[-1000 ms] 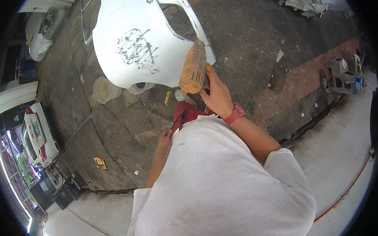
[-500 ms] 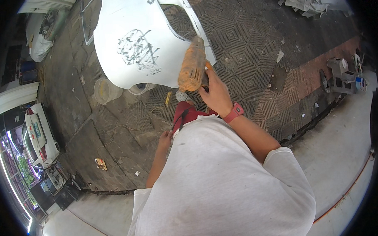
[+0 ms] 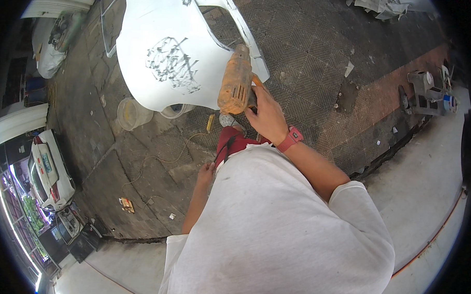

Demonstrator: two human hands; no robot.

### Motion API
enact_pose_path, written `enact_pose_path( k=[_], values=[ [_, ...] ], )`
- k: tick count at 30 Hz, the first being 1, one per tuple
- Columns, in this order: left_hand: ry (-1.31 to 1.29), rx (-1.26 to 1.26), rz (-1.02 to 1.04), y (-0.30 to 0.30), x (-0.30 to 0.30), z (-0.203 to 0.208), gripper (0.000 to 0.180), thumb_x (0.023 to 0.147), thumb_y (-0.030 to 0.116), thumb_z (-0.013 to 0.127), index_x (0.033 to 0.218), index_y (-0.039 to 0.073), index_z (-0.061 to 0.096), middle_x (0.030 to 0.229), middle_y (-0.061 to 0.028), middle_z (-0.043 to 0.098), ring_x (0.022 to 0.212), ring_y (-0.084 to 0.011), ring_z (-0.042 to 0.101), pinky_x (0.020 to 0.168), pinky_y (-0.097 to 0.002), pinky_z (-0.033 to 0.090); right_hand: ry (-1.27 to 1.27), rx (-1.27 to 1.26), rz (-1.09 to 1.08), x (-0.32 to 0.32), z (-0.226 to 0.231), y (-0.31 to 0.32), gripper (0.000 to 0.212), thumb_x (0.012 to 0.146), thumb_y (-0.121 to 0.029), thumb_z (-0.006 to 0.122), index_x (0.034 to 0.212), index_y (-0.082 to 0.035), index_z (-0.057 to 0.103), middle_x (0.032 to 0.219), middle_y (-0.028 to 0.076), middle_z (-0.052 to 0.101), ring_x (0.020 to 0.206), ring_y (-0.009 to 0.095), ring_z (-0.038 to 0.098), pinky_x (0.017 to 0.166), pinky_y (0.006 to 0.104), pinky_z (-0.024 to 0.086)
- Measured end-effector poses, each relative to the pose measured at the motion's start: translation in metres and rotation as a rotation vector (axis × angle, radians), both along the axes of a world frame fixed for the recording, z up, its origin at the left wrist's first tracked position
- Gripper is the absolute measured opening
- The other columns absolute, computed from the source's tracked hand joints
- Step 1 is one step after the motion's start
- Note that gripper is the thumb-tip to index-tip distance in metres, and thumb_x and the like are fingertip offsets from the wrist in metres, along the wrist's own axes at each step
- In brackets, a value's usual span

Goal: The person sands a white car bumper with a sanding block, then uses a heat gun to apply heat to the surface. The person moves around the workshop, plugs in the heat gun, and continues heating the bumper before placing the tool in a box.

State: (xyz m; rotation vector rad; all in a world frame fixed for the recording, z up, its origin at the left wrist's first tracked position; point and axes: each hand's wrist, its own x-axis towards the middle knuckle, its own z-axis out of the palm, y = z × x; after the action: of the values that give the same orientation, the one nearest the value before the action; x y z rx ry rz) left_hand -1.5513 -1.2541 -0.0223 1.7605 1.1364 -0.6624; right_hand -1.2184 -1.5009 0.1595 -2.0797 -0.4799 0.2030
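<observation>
My right hand [image 3: 268, 114], with a red watch on its wrist, is closed around the handle of a dirty orange heat gun [image 3: 235, 85]. The gun's nozzle points away from me, over the lower right edge of a white car body panel [image 3: 146, 30]. Dark scribble-like marks cover part of that panel's middle. Down at my left side, my left hand [image 3: 206, 172] is closed on a black cord [image 3: 225, 149] that runs across my red shorts; its fingertips are small and partly hidden.
Under the panel's near edge stand a translucent bucket [image 3: 133, 114] and a second bucket [image 3: 175, 110]. A thin yellowish cord [image 3: 162, 159] trails over the dark matted floor. A grey stool [image 3: 425, 94] with cans is at right; a white car [image 3: 49, 169] is far left.
My right hand has shifted the heat gun slightly to the left. My left hand stays at my side with the cord.
</observation>
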Motion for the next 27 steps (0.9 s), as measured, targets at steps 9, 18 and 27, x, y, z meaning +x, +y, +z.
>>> enact_pose_path(
  k=[9,18,27],
  values=[
    [0.015,0.023,-0.024,-0.001,0.002,0.002,0.039,0.105,0.039,0.062,0.114,0.002,0.07,0.103,-0.0104,0.074,0.096,-0.0208,0.066,0.089,-0.0356,0.05,0.071,-0.021,-0.011,-0.005,-0.012,-0.007,0.048,0.088,-0.014,0.074,0.127,0.005,0.054,0.114,0.026,0.066,0.103,0.045,0.067,0.086,0.0511,0.055],
    [0.011,0.028,-0.025,0.002,-0.007,-0.012,0.042,0.106,0.041,0.06,0.116,0.002,0.07,0.102,-0.0114,0.074,0.096,-0.0215,0.066,0.088,-0.0369,0.051,0.09,-0.058,0.0,-0.009,-0.013,-0.011,0.054,0.088,-0.013,0.074,0.133,0.004,0.05,0.125,0.027,0.064,0.111,0.046,0.066,0.092,0.0506,0.054],
    [-0.019,-0.026,0.013,-0.002,0.0,-0.004,0.038,0.106,0.037,0.062,0.112,0.0,0.069,0.1,-0.0082,0.072,0.091,-0.0172,0.063,0.085,-0.0341,0.05,0.076,-0.003,-0.022,-0.006,-0.005,-0.006,0.051,0.088,-0.015,0.075,0.129,0.006,0.054,0.116,0.028,0.066,0.106,0.045,0.067,0.089,0.0506,0.055]
  ],
)
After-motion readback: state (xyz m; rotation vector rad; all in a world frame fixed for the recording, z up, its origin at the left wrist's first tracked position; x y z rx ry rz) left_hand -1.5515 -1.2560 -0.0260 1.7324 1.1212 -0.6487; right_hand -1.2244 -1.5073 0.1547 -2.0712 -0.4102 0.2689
